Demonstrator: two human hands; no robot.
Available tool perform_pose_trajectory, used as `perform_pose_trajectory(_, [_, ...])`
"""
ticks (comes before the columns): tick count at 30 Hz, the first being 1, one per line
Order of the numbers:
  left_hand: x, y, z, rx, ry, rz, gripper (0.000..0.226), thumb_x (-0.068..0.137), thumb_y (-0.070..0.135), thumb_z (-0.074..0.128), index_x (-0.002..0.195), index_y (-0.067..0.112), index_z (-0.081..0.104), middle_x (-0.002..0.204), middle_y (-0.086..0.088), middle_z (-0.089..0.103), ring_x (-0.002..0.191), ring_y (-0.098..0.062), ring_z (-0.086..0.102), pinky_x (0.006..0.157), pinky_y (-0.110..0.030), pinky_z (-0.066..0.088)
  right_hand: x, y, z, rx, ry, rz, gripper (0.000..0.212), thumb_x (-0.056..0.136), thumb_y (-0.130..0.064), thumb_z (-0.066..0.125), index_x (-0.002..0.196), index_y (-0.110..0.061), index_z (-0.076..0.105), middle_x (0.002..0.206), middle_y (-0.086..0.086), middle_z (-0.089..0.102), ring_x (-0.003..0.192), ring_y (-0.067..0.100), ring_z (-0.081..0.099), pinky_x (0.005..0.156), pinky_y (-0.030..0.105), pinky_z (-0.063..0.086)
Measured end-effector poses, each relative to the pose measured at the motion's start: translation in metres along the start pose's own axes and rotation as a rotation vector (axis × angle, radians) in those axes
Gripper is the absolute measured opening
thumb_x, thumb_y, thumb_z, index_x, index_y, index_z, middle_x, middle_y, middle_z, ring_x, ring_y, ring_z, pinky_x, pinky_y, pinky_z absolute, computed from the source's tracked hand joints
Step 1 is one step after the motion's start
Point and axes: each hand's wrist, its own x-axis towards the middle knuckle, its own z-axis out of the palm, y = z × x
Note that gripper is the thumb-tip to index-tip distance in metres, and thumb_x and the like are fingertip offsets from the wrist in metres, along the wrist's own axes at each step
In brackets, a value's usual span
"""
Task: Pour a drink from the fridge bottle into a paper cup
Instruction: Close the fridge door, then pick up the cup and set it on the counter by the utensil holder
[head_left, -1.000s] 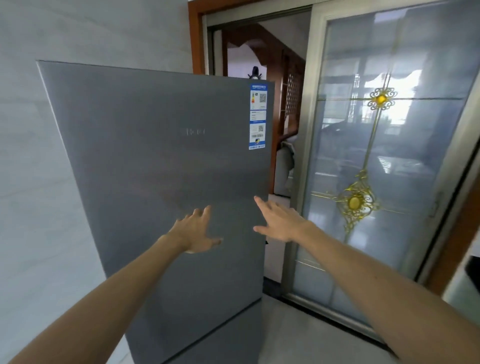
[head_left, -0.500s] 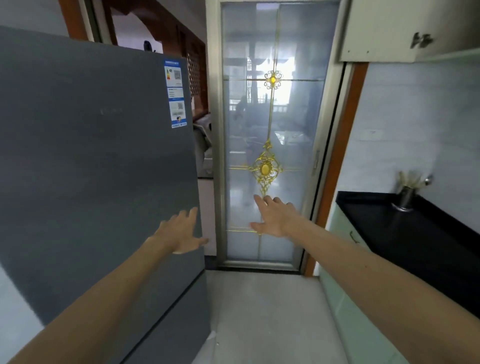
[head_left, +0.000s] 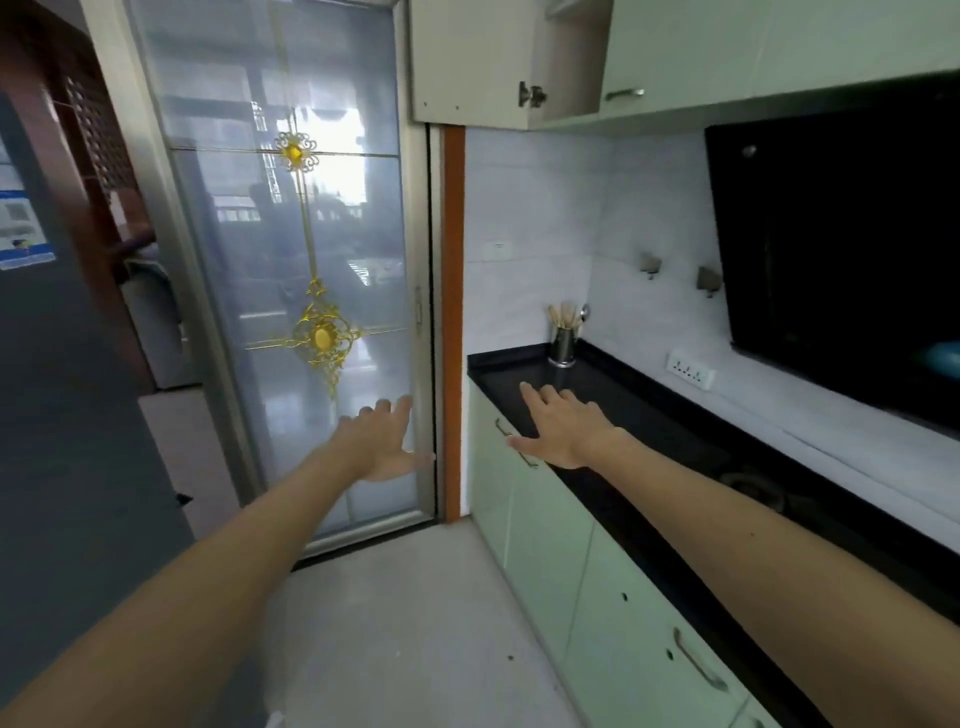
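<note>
The grey fridge (head_left: 67, 415) stands shut at the left edge, with a blue and white label near its top. My left hand (head_left: 382, 441) is stretched out in front of the glass door, fingers apart and empty. My right hand (head_left: 563, 428) hovers over the near end of the black counter (head_left: 623, 410), also spread and empty. No bottle and no paper cup are in view.
A frosted glass sliding door (head_left: 291, 260) with gold ornaments fills the middle. Pale green cabinets (head_left: 571, 566) run under the counter on the right. A metal utensil holder (head_left: 562, 343) stands at the counter's far end. Wall cupboards (head_left: 519, 62) hang above; a dark panel (head_left: 841, 249) is at right.
The view has swung right: the fridge slid from the middle to the left edge, and the counter and cabinets came into view. Both hands stay outstretched and empty.
</note>
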Motion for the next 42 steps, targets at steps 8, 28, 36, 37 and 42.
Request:
perform_pose_trajectory(8, [0.026,0.161,-0.003,-0.074,0.026,0.266,0.097,0.090,0.066,0.053,0.159,0.016,0.007,0.150,-0.016,0.040,0.132,-0.035,0.046,0.106,-0.049,0.043,-0.103,0.134,0.004,-0.055,-0.036,0.226,0.089,0.095,-0.065,0.040,0.158,-0.017,-0.002,0.162,0.010,0.017,0.146,0.034,0.021,0.110,0.054,0.032])
perform_pose_trajectory(28, [-0.050,0.501,0.015,0.002,-0.015,0.715,0.098,0.089,0.064,0.056,0.158,0.013,0.008,0.152,-0.017,0.036,0.135,-0.037,0.042,0.107,-0.051,0.039,-0.399,0.343,0.020,-0.082,-0.051,0.637,0.085,0.095,-0.065,0.037,0.157,-0.019,0.001,0.159,0.011,0.023,0.142,0.035,0.028,0.105,0.053,0.038])
perform_pose_trajectory(36, [-0.088,0.613,0.030,0.020,-0.053,0.934,0.098,0.089,0.064,0.055,0.158,0.014,0.008,0.152,-0.018,0.037,0.134,-0.037,0.044,0.107,-0.052,0.040,-0.521,0.399,0.034,-0.053,-0.092,0.905,0.083,0.094,-0.065,0.040,0.155,-0.018,0.007,0.152,0.011,0.032,0.136,0.034,0.035,0.100,0.051,0.042])
perform_pose_trajectory(37, [-0.091,0.627,0.030,0.024,-0.056,0.961,0.098,0.089,0.064,0.055,0.158,0.014,0.007,0.152,-0.017,0.037,0.134,-0.037,0.044,0.107,-0.051,0.039,-0.532,0.404,0.036,-0.046,-0.097,0.936,0.083,0.094,-0.064,0.041,0.154,-0.018,0.008,0.152,0.011,0.033,0.136,0.034,0.036,0.100,0.050,0.043])
perform_pose_trajectory(42, [-0.104,0.686,0.038,0.025,-0.066,1.103,0.097,0.090,0.064,0.054,0.158,0.013,0.008,0.150,-0.017,0.038,0.131,-0.036,0.046,0.105,-0.050,0.041,-0.579,0.422,0.046,-0.019,-0.124,1.073,0.082,0.094,-0.065,0.040,0.154,-0.019,0.007,0.150,0.009,0.034,0.135,0.033,0.036,0.100,0.049,0.043])
